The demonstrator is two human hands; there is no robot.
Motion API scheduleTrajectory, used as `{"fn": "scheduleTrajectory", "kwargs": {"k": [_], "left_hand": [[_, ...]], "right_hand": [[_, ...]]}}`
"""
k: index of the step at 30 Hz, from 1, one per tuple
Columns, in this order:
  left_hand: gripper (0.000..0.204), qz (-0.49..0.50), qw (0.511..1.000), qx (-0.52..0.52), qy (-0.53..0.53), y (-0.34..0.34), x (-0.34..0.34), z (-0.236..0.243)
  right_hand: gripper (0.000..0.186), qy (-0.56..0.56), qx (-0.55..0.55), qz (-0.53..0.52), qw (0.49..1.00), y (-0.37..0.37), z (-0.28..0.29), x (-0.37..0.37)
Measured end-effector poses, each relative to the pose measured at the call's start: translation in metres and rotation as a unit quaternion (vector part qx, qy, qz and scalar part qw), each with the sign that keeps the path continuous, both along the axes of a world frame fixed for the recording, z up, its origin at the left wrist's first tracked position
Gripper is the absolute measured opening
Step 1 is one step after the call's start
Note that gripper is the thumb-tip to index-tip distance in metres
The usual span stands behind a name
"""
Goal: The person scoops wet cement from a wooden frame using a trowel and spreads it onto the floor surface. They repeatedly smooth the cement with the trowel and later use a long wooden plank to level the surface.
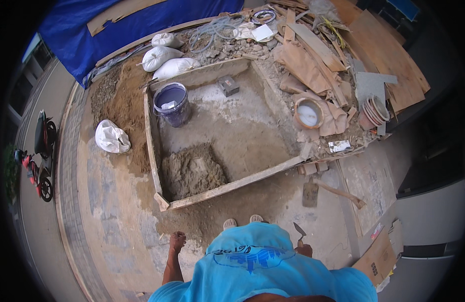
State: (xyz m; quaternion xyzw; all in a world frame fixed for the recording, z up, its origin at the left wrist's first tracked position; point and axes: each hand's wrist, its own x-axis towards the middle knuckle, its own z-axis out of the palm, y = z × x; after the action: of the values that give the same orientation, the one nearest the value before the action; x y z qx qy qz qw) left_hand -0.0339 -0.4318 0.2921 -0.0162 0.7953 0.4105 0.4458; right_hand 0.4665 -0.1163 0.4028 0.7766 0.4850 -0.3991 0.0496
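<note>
Poking out of the right hand (305, 250) is a small trowel (300, 231). I see that hand wrapped around the handle, with the blade past the fingers, pointing ahead and a bit left. The left hand (177, 242) hangs on the other side of the blue shirt (257, 272), well apart from the trowel. Its fingers look curled, but I cannot tell if they hold anything. In front of the shoes (230, 223) is a low box (237, 186) with a heap of gray mud (192, 173) in its near left corner. A dark bucket (174, 115) stands behind the heap. A shovel (310, 195) lies on the ground (325, 229) ahead of the trowel.
</note>
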Motion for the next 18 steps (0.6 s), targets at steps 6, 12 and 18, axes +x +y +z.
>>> {"fn": "scheduleTrajectory", "kwargs": {"k": [6,12,18], "left_hand": [[0.01,0.018,0.997,-0.026,-0.07,-0.038,0.027,-0.022],[0.012,0.066,0.995,0.021,-0.071,-0.052,0.029,-0.021],[0.012,0.083,0.994,0.064,-0.044,-0.035,0.025,-0.003]], "right_hand": [[0.021,0.01,0.018,0.021,1.0,-0.01,-0.042,0.035],[0.024,0.029,0.026,0.062,0.997,0.008,-0.014,0.004],[0.022,-0.021,0.122,0.236,0.964,0.04,-0.077,0.035]]}}
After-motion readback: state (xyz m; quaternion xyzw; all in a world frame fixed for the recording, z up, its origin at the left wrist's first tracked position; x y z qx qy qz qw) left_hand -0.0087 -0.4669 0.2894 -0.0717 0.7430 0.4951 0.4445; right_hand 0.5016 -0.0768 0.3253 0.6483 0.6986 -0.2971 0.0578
